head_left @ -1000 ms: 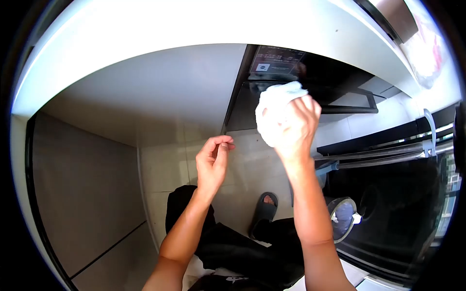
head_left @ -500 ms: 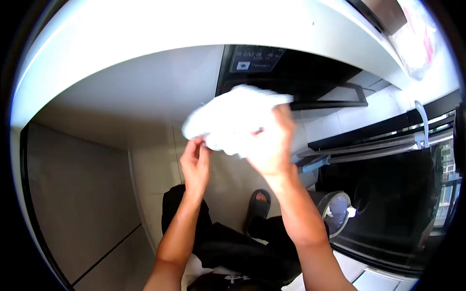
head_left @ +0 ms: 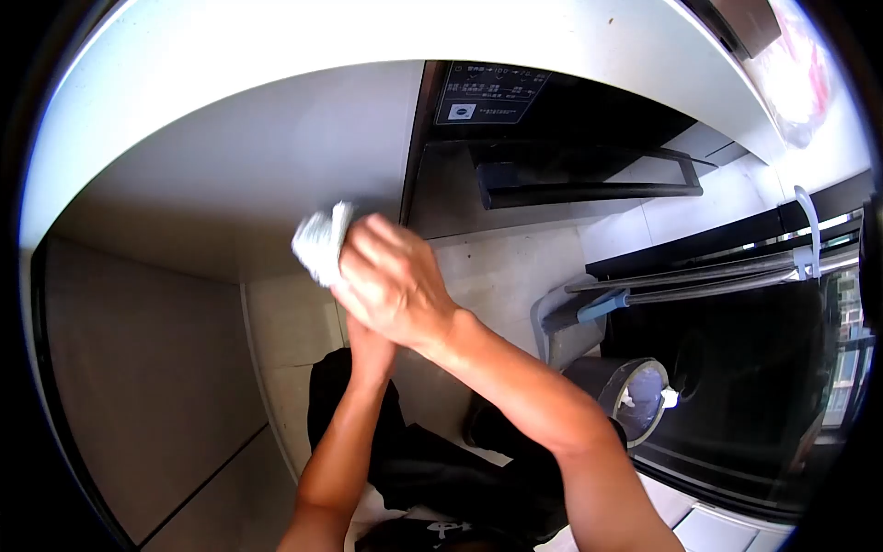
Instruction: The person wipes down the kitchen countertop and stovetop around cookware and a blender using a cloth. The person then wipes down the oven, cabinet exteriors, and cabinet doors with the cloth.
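Observation:
A bunched white cloth [head_left: 322, 245] pokes out beyond my fingers, in front of the pale cabinet panel. My right hand [head_left: 391, 281] is closed around it, knuckles up. Under and behind the right hand lies my left hand [head_left: 371, 345]; only its back near the wrist shows, and its fingers are hidden. The two hands are pressed together, so I cannot tell how much of the cloth the left one grips.
A white countertop [head_left: 368, 32] curves above, over a black appliance with a bar handle [head_left: 589, 194]. To the right stand a trash bin [head_left: 644, 405] with a bag, a dustpan [head_left: 561, 336] and a long-handled broom [head_left: 598, 308]. A cabinet [head_left: 147, 368] is at left.
The cloth was spread wide and blurred between my hands; now it is crumpled small. My right hand has moved left and down, onto the left hand.

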The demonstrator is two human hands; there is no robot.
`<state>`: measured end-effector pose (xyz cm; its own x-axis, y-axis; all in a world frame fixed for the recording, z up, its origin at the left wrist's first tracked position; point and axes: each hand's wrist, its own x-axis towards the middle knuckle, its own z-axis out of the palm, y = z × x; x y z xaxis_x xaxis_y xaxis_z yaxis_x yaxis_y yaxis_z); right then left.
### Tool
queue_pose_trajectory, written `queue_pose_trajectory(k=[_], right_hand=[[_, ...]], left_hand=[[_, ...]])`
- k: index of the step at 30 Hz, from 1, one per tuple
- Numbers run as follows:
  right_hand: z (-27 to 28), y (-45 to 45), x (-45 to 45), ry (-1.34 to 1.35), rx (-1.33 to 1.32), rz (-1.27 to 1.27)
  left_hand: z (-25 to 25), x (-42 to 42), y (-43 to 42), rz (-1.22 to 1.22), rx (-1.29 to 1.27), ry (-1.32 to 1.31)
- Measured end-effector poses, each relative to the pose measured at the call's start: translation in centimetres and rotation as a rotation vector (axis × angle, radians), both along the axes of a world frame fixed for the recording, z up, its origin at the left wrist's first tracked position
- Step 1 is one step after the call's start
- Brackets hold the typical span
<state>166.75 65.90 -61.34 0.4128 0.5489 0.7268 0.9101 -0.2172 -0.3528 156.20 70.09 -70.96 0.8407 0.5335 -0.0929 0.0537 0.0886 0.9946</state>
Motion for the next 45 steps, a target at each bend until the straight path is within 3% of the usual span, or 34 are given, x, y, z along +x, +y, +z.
queue_pose_trajectory(k=[2,3,7,10,12,13,14,15,18,19,24,26,27,28,30,31,32,34,37,39,40,43,45], right_hand=[[-0.5,-0.2,-1.2,0.021,0.033,0.119],[-1.6,-1.5,-1.3,0.113,-0.205,0.128],[-3.2,-6.7,0.7,0.219,-0.467,-0.018],[-4.1,-9.4,0.5,0.372,-0.567,-0.075],[-5.0,-10.3,0.8,0.803,-0.427,-0.186],[-5.6,-10.3,1.2,0.893,-0.347,-0.223],[-6.4,-10.0,0.9,0.890,-0.212,-0.201],[-7.4,-9.6,0.8,0.810,-0.198,-0.197],[-10.9,-8.2,0.7,0.623,-0.210,-0.264],[-12.4,-8.1,1.7,0.544,-0.207,-0.268],[-17.9,-11.3,5.6,0.323,0.012,-0.334],[-18.9,-13.0,6.5,0.306,0.059,-0.409],[-20.6,-16.2,8.6,0.246,0.145,-0.639],[-21.5,-18.8,10.6,0.242,0.156,-0.642],[-23.1,-23.2,14.4,0.371,0.485,-0.990],[-24.8,-26.2,18.1,0.395,0.474,-1.294],[-25.8,-27.3,18.8,0.278,0.378,-1.354],[-23.2,-31.0,24.7,0.675,1.090,-1.473],[-22.3,-33.6,26.4,0.803,1.163,-1.461],[-22.1,-34.3,27.6,0.846,1.515,-1.393],[-23.5,-35.4,28.6,0.887,1.623,-1.233],[-26.4,-37.2,29.8,0.936,1.616,-0.626],[-27.4,-34.7,28.7,0.891,1.620,-0.692]], left_hand=[[0.7,0.8,-0.3,0.168,-0.408,-0.002],[-0.9,-0.1,0.4,0.074,-0.853,-0.019],[-0.4,-0.3,0.5,-0.184,-1.193,-0.160],[-3.0,2.1,-0.9,-0.128,-1.176,-0.128],[-2.9,4.4,-2.1,-0.012,-0.983,0.017],[-2.1,5.4,-2.5,-0.009,-0.883,0.043],[-1.7,6.1,-2.8,-0.002,-0.784,0.068],[-2.1,6.9,-2.9,0.007,-0.755,0.028],[-4.3,8.8,-1.5,-0.025,-0.544,0.243],[-5.0,9.1,-0.7,-0.131,-0.452,0.278],[-5.8,9.0,0.0,-0.353,-0.663,0.221],[-6.2,7.1,-0.8,-0.234,-0.730,0.182],[-7.2,6.2,-0.9,-0.248,-0.718,0.184],[-8.8,5.4,-1.2,-0.271,-0.570,0.243],[-10.3,4.0,-1.2,-0.291,-0.409,0.298],[-10.8,3.6,-1.7,-0.381,-0.416,0.384],[-11.0,3.1,-2.2,-0.472,-0.433,0.468],[-9.2,3.5,-3.0,-0.495,-0.368,0.424],[-8.3,3.0,-3.3,-0.501,-0.328,0.414],[-9.3,1.3,-3.1,-0.505,-0.234,0.439],[-9.1,1.3,-3.0,-0.506,-0.227,0.433],[-8.0,0.7,-2.3,-0.538,-0.092,0.425],[-7.8,-0.1,-1.9,-0.527,-0.076,0.394]])
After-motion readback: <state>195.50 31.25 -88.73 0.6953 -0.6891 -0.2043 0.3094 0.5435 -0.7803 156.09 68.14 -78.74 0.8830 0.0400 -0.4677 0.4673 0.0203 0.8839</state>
